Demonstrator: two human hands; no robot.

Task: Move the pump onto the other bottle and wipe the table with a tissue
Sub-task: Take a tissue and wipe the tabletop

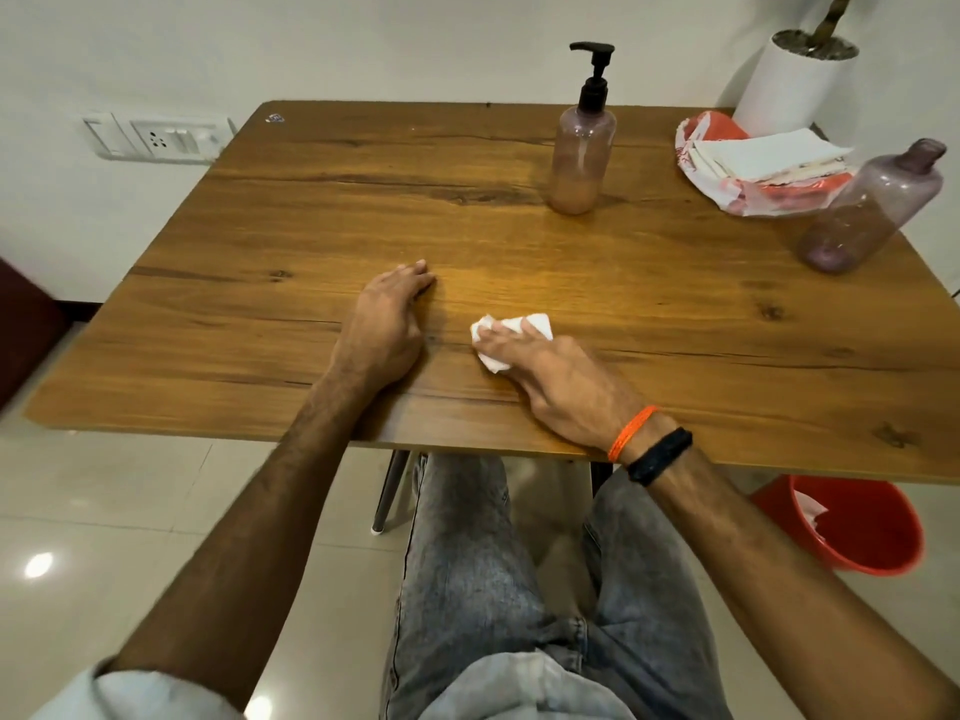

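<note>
Wooden table (519,236), person seated at its near edge, both forearms reaching forward over it. Right hand (563,384) lies palm down near the near edge, wrist bent inward, fingers (501,337) pressed together and flat on a crumpled white tissue (535,324), pinning it to the tabletop; tissue pokes out past the fingertips and under the thumb side. Orange thread and black band on that wrist. Left hand (387,322) rests on the wood just left of the tissue, apart from it, on its outer edge with fingers loosely curled and close together, holding nothing. Pump (595,75), black, is seated on the bottle (582,153) standing upright at the far middle of the table, pale liquid in its lower part. Second bottle (872,207) stands at the right side with an open neck, well apart from the first. Tissue pack (763,166) sits just behind it, beside a white pot (789,90). Red bucket (862,527) on the floor under the right edge
</note>
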